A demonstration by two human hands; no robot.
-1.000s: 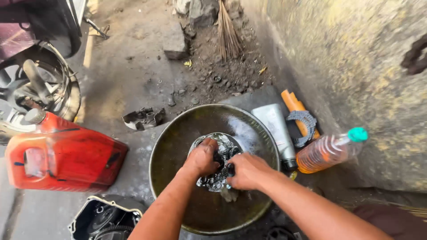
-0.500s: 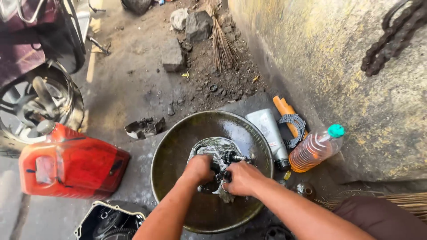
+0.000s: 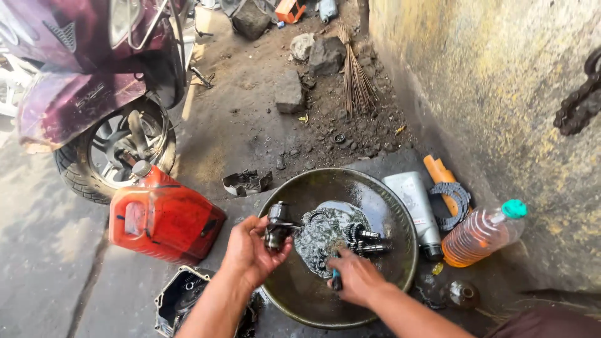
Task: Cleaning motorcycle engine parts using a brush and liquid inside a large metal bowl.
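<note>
Two hands over the oily metal basin (image 3: pixel 382 188): left hand (image 3: pixel 250 250) grasps a greasy gear shaft (image 3: pixel 275 226), right hand (image 3: pixel 354 275) clenches a small blue-handled brush (image 3: pixel 336 275).

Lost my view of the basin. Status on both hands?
Left hand grips a dark metal part above the basin rim. Right hand holds a small brush over gear shafts. Nothing obstructing.

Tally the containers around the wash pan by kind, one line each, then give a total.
Red jerrycan: 1
Grey squeeze tube: 1
Clear bottle of amber liquid, green cap: 1
Small dark glass bottle: 1
Total: 4
</note>
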